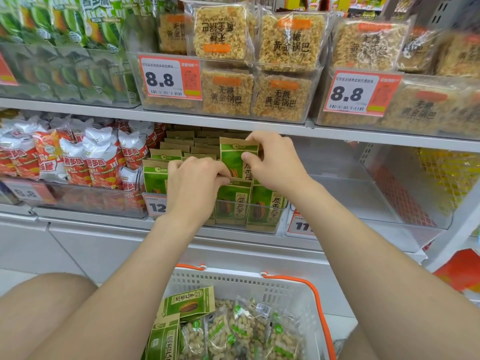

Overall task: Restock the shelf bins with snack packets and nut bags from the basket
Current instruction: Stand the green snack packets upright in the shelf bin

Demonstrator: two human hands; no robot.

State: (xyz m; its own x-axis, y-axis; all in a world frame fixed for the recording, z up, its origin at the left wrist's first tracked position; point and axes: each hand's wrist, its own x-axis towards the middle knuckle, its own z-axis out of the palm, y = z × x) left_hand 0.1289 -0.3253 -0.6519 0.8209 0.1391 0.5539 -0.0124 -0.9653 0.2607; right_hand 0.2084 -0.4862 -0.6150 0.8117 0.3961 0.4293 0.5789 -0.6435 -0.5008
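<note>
Two white shelves [233, 120] hold clear bins [350, 198]; hands [193, 187] [272, 162] pinch a green packet [233, 161].

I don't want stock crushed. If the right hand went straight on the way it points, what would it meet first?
Most likely the rows of seed bags standing just beyond the bag that the right hand pinches, though depth is hard to judge.

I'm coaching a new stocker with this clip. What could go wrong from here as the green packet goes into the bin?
1. The right hand pinches the green packet above tightly packed rows; forcing it down may crease it or its neighbours.
2. The front packets, which the left hand holds, stand well above the clear bin wall and might tip out forward.
</note>
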